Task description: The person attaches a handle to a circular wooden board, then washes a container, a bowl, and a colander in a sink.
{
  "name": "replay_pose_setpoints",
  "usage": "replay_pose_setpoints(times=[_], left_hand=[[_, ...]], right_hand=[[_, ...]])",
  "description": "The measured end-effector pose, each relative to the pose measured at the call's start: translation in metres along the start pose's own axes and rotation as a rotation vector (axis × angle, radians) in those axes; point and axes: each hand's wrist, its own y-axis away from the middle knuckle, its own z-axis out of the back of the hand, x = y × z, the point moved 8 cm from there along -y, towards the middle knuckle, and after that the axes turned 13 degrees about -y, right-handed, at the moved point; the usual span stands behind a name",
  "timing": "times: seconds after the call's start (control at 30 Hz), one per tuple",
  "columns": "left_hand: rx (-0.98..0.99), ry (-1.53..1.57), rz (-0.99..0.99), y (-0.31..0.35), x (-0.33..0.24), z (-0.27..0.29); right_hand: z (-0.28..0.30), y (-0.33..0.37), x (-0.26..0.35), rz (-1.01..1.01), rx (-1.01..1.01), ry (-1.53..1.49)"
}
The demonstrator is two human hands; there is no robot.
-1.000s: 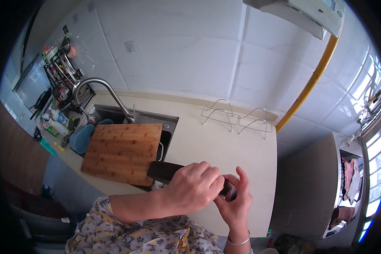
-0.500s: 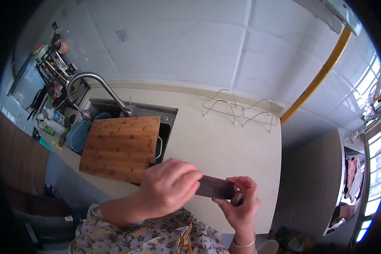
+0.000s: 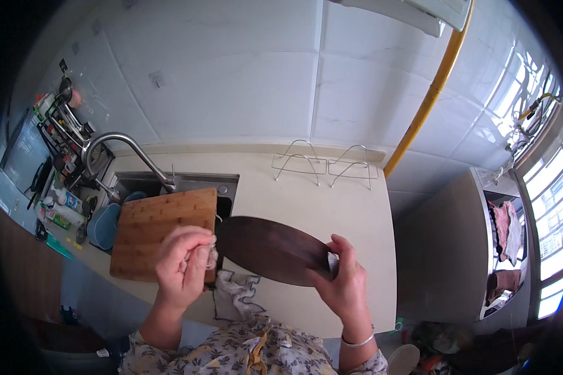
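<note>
A dark brown round board [image 3: 272, 250] is held tilted in front of me, above the near part of the counter. My right hand [image 3: 345, 275] grips its right edge between thumb and fingers, and a small whitish piece [image 3: 333, 261] shows there. At the board's left edge my left hand [image 3: 184, 262] is closed on a pale looped cord [image 3: 211, 255]; I cannot tell whether the cord is fastened to the board. Below the board, a grey-white cloth [image 3: 236, 295] with a dark hem lies crumpled at the counter's front edge.
A bamboo cutting board [image 3: 162, 231] covers much of the sink [image 3: 230, 187], under a curved faucet [image 3: 131, 140]. Blue basins [image 3: 103, 225] and bottles [image 3: 69, 209] stand to the left. Two wire racks [image 3: 325, 167] sit at the counter's back, near a yellow pipe [image 3: 428, 100].
The dark board has turned from nearly edge-on to show its broad face. My left hand has moved left, away from in front of it. The cloth now shows below.
</note>
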Motion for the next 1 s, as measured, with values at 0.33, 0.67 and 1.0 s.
replay_pose_setpoints(times=[0.33, 0.67, 1.0], left_hand=[[0.188, -0.035, -0.620, -0.015, -0.127, -0.098], [0.160, -0.407, -0.496, -0.039, -0.086, -0.068], [0.284, -0.198, -0.360, -0.014, -0.031, -0.042]], right_hand=[[-0.017, 0.011, 0.018, 0.307, 0.003, 0.127], [0.001, 0.001, 0.009, 0.287, 0.034, -0.048], [0.010, -0.007, 0.002, 0.256, 0.075, -0.071]])
